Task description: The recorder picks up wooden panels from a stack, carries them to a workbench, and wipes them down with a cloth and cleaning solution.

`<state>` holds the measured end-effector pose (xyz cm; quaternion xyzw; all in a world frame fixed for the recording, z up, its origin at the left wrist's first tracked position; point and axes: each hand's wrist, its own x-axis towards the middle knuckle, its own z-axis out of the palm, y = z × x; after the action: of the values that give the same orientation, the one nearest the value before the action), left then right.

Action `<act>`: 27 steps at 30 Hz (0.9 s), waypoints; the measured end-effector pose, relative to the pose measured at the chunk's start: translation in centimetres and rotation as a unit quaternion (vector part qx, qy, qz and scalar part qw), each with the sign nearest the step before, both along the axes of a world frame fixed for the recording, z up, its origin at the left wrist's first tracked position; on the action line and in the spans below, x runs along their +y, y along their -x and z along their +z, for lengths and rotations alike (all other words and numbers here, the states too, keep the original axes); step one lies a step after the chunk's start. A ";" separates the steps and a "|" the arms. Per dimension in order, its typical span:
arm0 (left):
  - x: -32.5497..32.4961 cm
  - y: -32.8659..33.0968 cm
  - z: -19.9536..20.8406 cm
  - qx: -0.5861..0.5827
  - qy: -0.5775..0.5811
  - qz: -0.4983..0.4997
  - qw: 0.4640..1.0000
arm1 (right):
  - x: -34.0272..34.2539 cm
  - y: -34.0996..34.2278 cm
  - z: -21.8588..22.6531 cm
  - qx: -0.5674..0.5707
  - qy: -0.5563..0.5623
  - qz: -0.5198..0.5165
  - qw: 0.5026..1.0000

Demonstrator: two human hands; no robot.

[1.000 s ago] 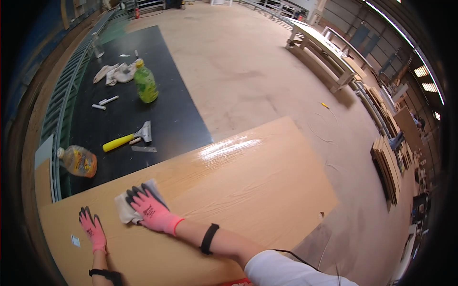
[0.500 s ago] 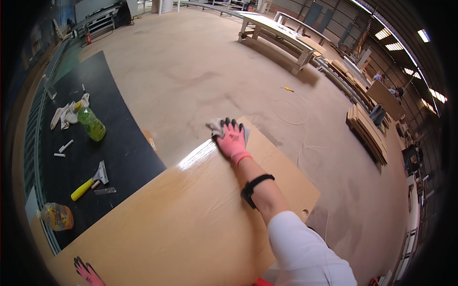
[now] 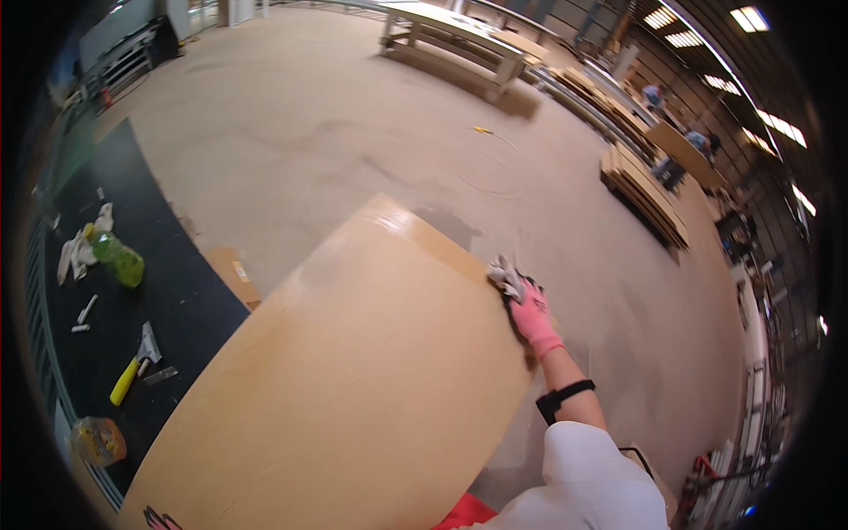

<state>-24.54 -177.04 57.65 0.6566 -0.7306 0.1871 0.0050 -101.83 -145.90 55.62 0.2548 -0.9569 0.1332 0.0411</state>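
Note:
A large light-wood panel [image 3: 336, 371] with a glossy patch at its far corner lies in front of me. My right hand [image 3: 533, 316], in a pink glove with black fingertips, is closed on a crumpled greyish rag [image 3: 507, 277] at the panel's right edge. Only the gloved fingertips of my left hand [image 3: 160, 519] show, at the lower left over the panel's near edge. They look stretched out and hold nothing visible; the rest of that hand is cut off.
On the black tabletop [image 3: 190, 305] at left are a green bottle [image 3: 119, 261], a yellow-handled scraper [image 3: 132, 367], a clear bottle [image 3: 99, 441] and white cloths [image 3: 81, 253]. Beyond the floor stand a workbench [image 3: 450, 40] and stacked boards [image 3: 643, 194]. Two people work far right.
My right hand has moved with the rag from the panel's far left edge to its right edge. My view has shifted right, and less of my left hand shows.

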 end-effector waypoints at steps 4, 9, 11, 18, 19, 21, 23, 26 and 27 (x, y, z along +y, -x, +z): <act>-0.4 0.9 0.0 -0.061 -0.134 0.021 0.989 | 16.5 -3.0 -1.9 -0.154 0.218 -0.266 0.926; 0.7 -7.1 -3.4 -0.176 -0.152 -0.009 0.973 | 16.0 -9.5 1.2 -0.184 0.473 -0.255 0.823; 2.9 -7.2 0.5 -0.231 -0.195 0.059 0.951 | 9.9 -13.9 3.3 -0.329 0.497 -0.193 0.779; 0.5 -4.4 -3.2 -0.317 -0.101 -0.072 0.940 | 4.8 -20.2 6.6 0.061 -0.012 0.373 0.926; 1.0 -0.6 -1.4 -0.152 -0.105 -0.041 0.982 | 5.0 -17.9 6.5 0.071 -0.042 0.308 0.948; 1.3 -0.9 -1.6 0.004 -0.099 0.022 0.995 | 5.6 -10.8 1.9 0.020 -0.023 0.224 0.974; -2.7 -4.6 -4.3 0.066 -0.061 0.019 0.996 | 3.1 -6.2 1.5 0.109 -0.049 0.160 0.980; -0.7 -3.4 -4.5 0.147 -0.049 0.024 0.988 | 2.2 -2.8 0.7 0.100 -0.082 0.074 0.989; -0.3 -1.5 -3.0 0.179 -0.058 0.031 0.982 | 2.0 -2.2 0.2 0.057 -0.025 0.061 0.996</act>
<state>-23.06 -177.32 54.67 0.7009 -0.7069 0.0238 0.0916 -99.58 -143.92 55.82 0.3212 -0.9385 0.0968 0.0813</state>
